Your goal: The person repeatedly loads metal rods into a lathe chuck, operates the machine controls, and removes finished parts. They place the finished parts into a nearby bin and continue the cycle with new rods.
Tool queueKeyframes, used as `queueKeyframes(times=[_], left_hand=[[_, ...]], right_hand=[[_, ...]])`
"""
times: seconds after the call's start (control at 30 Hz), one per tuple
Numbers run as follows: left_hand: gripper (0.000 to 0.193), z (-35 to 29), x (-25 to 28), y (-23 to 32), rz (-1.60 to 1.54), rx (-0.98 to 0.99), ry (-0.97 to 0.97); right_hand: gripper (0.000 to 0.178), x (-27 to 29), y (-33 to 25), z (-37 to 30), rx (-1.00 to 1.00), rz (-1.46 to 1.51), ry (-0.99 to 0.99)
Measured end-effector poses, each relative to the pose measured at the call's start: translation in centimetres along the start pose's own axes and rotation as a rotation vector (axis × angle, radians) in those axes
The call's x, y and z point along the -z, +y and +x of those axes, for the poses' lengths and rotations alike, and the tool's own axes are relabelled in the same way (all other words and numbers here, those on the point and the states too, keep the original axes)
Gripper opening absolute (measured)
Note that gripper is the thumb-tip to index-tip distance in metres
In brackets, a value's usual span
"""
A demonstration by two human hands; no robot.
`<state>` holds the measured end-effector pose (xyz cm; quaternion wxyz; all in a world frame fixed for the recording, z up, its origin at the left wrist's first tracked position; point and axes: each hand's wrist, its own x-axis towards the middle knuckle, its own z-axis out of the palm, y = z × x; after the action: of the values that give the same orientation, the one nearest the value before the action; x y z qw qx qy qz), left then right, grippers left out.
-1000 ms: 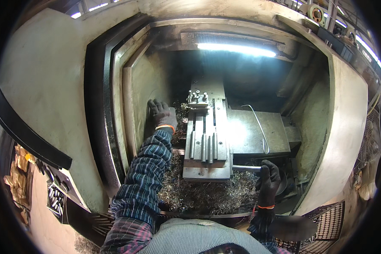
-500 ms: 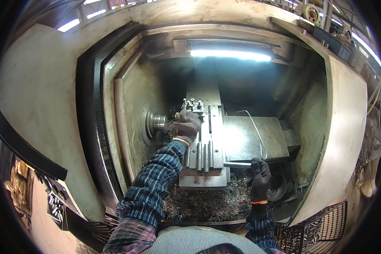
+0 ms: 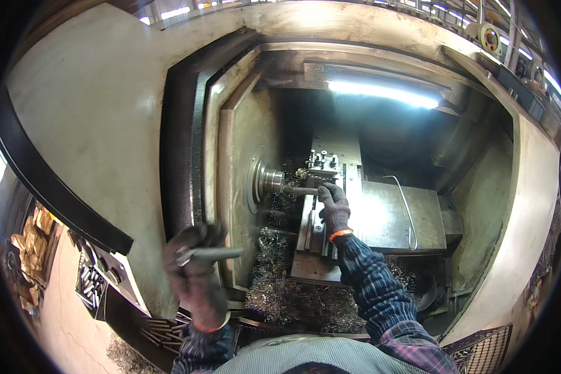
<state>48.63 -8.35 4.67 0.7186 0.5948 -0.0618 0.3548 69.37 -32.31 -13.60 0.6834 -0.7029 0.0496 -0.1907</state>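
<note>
My right hand [image 3: 335, 209], in a dark glove with an orange cuff edge, pinches one end of a thin metal rod [image 3: 304, 191]. The rod points left at the round spindle nose [image 3: 273, 181] of a lathe, and its far end is close to the spindle opening; whether it has entered I cannot tell. At the left, in front of the open machine side, my gloved left hand [image 3: 199, 274] is closed around another metal rod [image 3: 217, 254], slightly blurred. A tool holder block [image 3: 323, 162] with bolts stands behind my right hand. The slide [image 3: 315, 269] under it is partly hidden.
A bent wire hook [image 3: 407, 212] lies on the flat cover [image 3: 427, 218] at right. Curly metal chips [image 3: 293, 302] fill the trough below. Several rods [image 3: 162, 333] lie at lower left, beside a bin of short pieces [image 3: 90, 285]. A black mesh crate [image 3: 483, 349] sits lower right.
My left hand has drawn back from beside the spindle to the lower left, now with a rod. My right hand has carried its rod left and up to the spindle. The view has shifted.
</note>
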Motion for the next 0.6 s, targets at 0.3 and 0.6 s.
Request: queueKeyframes(times=[0.3,0.6], left_hand=[[0.057,-0.4,13.4,8.0,0.714,-0.207,0.364],[0.053,1.4,17.2,5.6,0.961,-0.270,0.279]], right_hand=[[0.029,-2.8,3.1,4.6,-0.356,0.388,-0.131],[0.033,-4.7,1.2,6.5,-0.817,0.412,-0.539]])
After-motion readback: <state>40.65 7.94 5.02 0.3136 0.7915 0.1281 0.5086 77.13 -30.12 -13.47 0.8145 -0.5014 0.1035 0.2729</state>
